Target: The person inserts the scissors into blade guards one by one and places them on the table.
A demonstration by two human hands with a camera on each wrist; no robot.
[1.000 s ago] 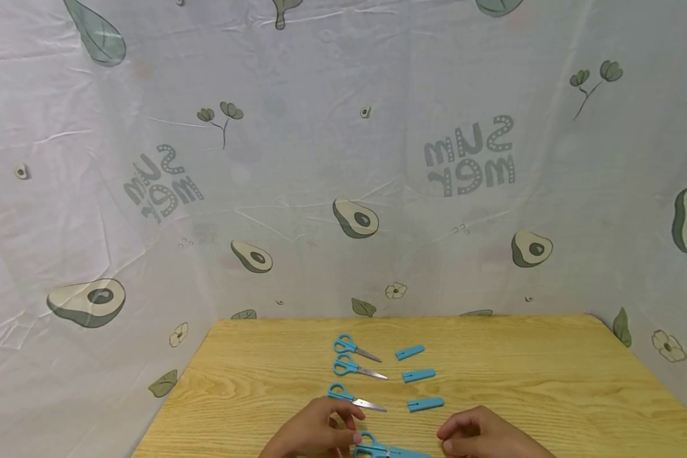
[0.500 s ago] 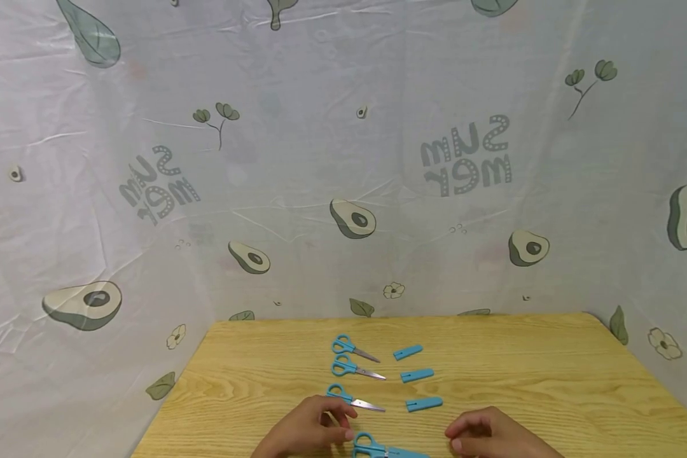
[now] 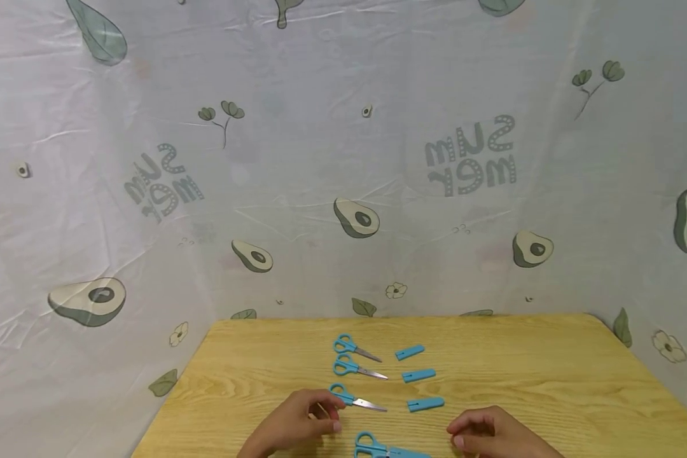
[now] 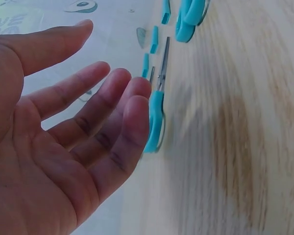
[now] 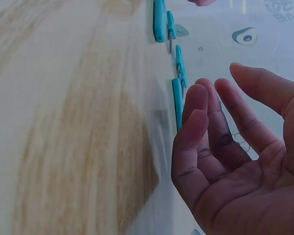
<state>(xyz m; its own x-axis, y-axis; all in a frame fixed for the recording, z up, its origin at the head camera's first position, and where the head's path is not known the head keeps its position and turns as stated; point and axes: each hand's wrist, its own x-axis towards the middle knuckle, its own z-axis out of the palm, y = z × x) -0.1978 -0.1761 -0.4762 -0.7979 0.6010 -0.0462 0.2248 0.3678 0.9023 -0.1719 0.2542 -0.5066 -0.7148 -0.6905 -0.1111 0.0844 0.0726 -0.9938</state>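
Observation:
Blue-handled scissors [image 3: 386, 451] lie at the near edge of the head view, their blades covered by a blue sheath. Left of them is my left hand [image 3: 299, 421], fingers loosely bent and holding nothing; its fingertips overlap the handle of a bare-bladed pair of scissors [image 3: 368, 404] in the head view. In the left wrist view the palm shows bare, beside those scissors [image 4: 157, 112]. My right hand [image 3: 497, 432] hovers to the right of the sheathed pair, fingers relaxed, with nothing in them. A loose blue sheath [image 3: 426, 404] lies ahead of it.
Two more bare scissors, a middle pair [image 3: 359, 368] and a far pair [image 3: 357, 348], lie farther back. A middle sheath [image 3: 418, 375] and a far sheath [image 3: 409, 352] sit to their right. Behind the wooden table [image 3: 527, 362] hangs a printed curtain [image 3: 298, 165].
My left hand has drawn away to the left from the sheathed scissors' handle. The right hand has shifted slightly right, away from the sheath's tip. The scissors and loose sheaths stay put.

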